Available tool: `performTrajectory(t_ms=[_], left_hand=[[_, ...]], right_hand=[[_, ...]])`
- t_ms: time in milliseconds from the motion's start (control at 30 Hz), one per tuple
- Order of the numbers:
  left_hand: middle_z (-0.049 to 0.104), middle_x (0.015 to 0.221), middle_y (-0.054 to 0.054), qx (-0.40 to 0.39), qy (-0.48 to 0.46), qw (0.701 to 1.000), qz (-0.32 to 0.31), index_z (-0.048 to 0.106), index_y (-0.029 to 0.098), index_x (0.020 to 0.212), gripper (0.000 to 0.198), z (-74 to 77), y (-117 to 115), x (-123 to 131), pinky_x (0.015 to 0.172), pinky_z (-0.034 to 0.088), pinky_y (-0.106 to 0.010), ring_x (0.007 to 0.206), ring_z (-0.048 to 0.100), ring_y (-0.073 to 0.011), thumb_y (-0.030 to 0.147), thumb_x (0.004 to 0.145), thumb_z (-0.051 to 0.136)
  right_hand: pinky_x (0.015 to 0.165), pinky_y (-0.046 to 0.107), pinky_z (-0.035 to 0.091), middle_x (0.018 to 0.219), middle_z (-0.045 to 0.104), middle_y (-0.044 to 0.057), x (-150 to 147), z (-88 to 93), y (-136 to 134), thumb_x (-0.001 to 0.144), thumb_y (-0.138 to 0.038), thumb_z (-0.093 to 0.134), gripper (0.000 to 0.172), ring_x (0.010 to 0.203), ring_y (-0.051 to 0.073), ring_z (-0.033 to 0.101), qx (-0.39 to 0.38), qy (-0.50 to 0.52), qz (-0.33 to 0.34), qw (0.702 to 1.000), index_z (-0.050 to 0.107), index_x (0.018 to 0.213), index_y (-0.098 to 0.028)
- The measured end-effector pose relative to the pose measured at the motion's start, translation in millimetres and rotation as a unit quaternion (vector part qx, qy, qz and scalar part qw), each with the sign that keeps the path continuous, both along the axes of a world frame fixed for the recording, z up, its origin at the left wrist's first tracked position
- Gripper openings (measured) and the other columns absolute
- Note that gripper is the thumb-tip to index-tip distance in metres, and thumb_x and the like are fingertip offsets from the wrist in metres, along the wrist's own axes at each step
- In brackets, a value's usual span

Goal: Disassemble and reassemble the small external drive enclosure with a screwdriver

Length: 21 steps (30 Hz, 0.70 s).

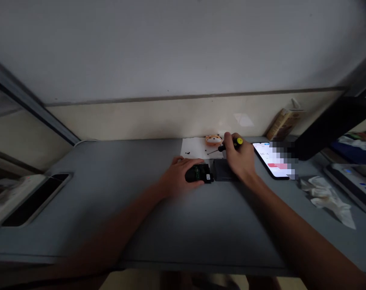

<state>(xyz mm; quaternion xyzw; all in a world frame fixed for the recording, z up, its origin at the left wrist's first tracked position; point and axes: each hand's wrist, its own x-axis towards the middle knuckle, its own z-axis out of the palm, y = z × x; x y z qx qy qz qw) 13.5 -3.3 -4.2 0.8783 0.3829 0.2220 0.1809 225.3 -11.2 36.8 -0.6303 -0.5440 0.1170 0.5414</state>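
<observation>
On the grey desk (116, 193), my left hand (179, 173) is closed over a small black device (201, 173) with green inside showing, holding it down. Right beside the device lies a dark grey flat cover (222, 170). My right hand (240, 159) grips a screwdriver (231, 146) with a black and yellow handle; its thin shaft points left over a white paper sheet (195, 147). Several tiny dark screws (188, 153) lie on that sheet. A small orange and white figurine (213, 139) sits at the sheet's far edge.
A lit phone (271, 161) lies right of my right hand. Crumpled white tissue (324, 197) and a white power strip (352, 181) are at the far right. A dark tablet or phone (34, 199) lies at the left. A black monitor (333, 125) and a box (284, 123) stand behind.
</observation>
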Motion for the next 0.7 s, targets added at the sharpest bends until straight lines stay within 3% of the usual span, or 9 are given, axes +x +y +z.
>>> performTrajectory(t_ms=[300,533,700], left_hand=[[0.071,0.131,-0.004,0.003,0.005,1.000,-0.002,0.060,0.031,0.134,0.054,1.6,0,1,0.121,0.026,-0.051,0.121,0.065,-0.0269,0.039,0.083,0.078],[0.071,0.130,-0.004,0.012,0.007,1.000,-0.015,0.060,0.031,0.134,0.051,3.8,-2,0,0.119,0.027,-0.048,0.120,0.066,-0.0260,0.037,0.085,0.075],[0.070,0.131,-0.004,-0.001,0.006,1.000,-0.016,0.059,0.032,0.133,0.049,4.1,-2,0,0.118,0.027,-0.049,0.122,0.065,-0.0271,0.038,0.086,0.074]], right_hand=[[0.060,0.031,0.039,0.059,0.052,-0.002,0,2.0,0,0.095,-0.057,0.046,0.042,0.060,0.017,0.050,0.045,0.084,-0.040,0.995,0.053,0.068,-0.025],[0.046,0.029,0.037,0.054,0.052,-0.002,6,-7.5,13,0.088,-0.062,0.052,0.043,0.048,0.015,0.047,-0.077,0.276,-0.047,0.957,0.059,0.069,-0.024],[0.040,0.027,0.033,0.049,0.047,-0.003,14,-4.9,18,0.083,-0.066,0.056,0.046,0.042,0.013,0.043,-0.079,0.308,-0.024,0.948,0.058,0.067,-0.023]])
